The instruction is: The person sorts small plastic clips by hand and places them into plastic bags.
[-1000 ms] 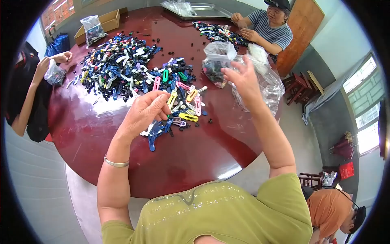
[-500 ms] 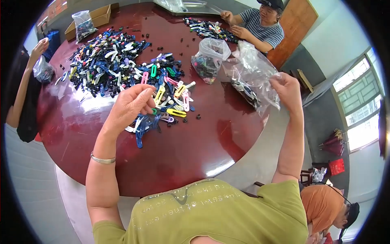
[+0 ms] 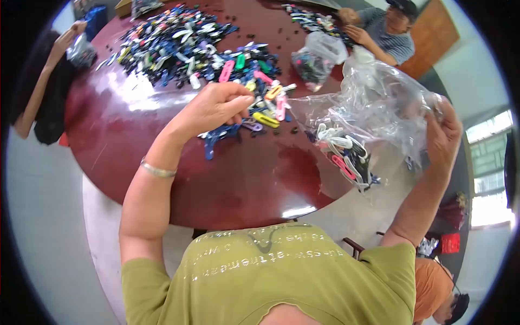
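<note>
Beside left hand (image 3: 214,108), right hand (image 3: 444,135) grips bag (image 3: 368,108).

A round wooden table (image 3: 162,162) bears a heap of plastic clips (image 3: 179,43) at its far side. A clear plastic bag (image 3: 374,108) hangs over the table's right edge, clips inside. Another knotted plastic bag (image 3: 317,57) sits behind it.

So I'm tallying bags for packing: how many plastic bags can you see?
3: the clear bag held up by the right hand, a tied bag on the table, and one in a co-worker's hand. Others may be out of view.
</note>
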The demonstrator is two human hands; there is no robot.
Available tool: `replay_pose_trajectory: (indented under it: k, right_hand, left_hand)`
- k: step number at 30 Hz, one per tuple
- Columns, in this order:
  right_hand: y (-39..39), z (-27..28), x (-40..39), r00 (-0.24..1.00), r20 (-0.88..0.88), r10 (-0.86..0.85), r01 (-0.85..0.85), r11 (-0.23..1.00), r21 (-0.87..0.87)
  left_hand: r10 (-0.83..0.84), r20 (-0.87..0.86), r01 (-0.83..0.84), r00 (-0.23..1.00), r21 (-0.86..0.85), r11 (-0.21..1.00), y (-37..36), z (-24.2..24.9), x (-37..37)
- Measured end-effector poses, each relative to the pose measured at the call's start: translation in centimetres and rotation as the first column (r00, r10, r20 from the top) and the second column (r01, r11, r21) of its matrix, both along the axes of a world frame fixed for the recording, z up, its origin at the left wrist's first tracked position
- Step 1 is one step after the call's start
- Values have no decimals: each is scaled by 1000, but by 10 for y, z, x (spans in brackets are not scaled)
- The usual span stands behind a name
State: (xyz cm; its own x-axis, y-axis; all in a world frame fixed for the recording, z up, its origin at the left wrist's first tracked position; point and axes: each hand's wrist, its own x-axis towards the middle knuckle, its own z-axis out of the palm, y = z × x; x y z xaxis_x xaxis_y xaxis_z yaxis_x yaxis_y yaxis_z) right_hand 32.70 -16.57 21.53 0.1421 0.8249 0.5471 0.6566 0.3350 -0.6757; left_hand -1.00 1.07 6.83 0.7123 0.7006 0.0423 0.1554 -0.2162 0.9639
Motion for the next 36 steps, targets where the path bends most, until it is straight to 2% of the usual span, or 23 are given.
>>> replay_pose_trajectory:
  k: [1,2,3,5,6,7,9,10,12,15,16,18,20,21,22,23,24,25,26,27,30,33,36]
  right_hand:
    - [2,-1,-5,999,-29,20,-19,999,31]
    - [7,-4,-16,989,-54,140,-131,981,144]
    - [9,-1,-24,975,-28,220,-215,969,117]
    - [9,6,-39,931,29,365,-366,929,58]
    - [5,1,-47,950,68,305,-308,950,40]
    - [14,-1,-51,859,153,489,-492,870,-23]
    - [31,-6,-60,538,205,817,-789,574,-220]
    - [28,-10,-72,494,98,864,-805,497,-324]
    - [22,-21,-86,353,131,926,-834,375,-405]
    - [14,-2,-96,410,114,905,-837,423,-347]
    - [19,1,-88,404,76,912,-863,407,-299]
    - [24,-9,-71,602,15,799,-788,596,-155]
    - [34,-27,-60,818,1,576,-569,809,-145]
    - [43,-38,-56,915,45,401,-386,902,-193]
    - [53,-54,-50,946,63,319,-283,904,-319]
    - [60,-73,-46,967,93,236,-174,883,-437]
    - [64,-89,-45,971,86,224,-145,835,-531]
    - [69,-104,-44,974,81,212,-118,777,-618]
    - [75,-128,-41,966,36,257,-178,757,-628]
    - [81,-147,-40,953,-11,303,-240,733,-637]
    - [90,-161,-62,965,63,254,-154,743,-651]
    - [98,-166,-79,946,86,313,-206,783,-587]
    - [111,-176,-96,917,227,328,-198,869,-454]
  left_hand:
    - [-10,-3,10,1000,12,1000,0,0,0]
    - [6,-9,-6,1000,-3,1000,-1,2,0]
    - [11,-15,-12,1000,-49,999,-1,3,0]
    - [-1,80,15,997,-172,985,3,-2,-4]
    - [-1,65,13,998,-185,983,2,0,-5]
    - [0,50,10,999,-198,980,1,4,-8]
    - [-3,34,9,999,-178,984,1,7,-11]
    - [-9,33,14,999,-145,989,2,7,-12]
    - [-6,31,10,1000,-118,993,4,3,-11]
    - [-220,9,219,976,51,974,0,9,-11]
    - [-249,-15,249,968,38,968,-5,15,-12]
    - [-354,-19,353,935,-30,935,-14,23,-13]
    - [-443,7,439,896,-156,885,-18,19,-14]
    - [-469,-1,460,883,-189,867,-20,19,-15]
    - [-495,-8,481,869,-219,849,-22,21,-16]
    - [-519,-13,501,854,-247,830,-23,24,-16]
    - [-558,-47,490,828,-423,762,-22,30,-16]
    - [-569,-45,500,821,-425,755,-23,30,-14]
    - [-577,-42,508,815,-427,748,-26,30,-13]
    - [-584,-39,513,811,-432,742,-29,29,-13]
    - [-614,-84,534,785,-410,739,-34,32,-7]
    - [-619,-118,540,777,-380,751,-35,38,-6]
    - [-607,-160,532,778,-347,773,-35,39,-8]
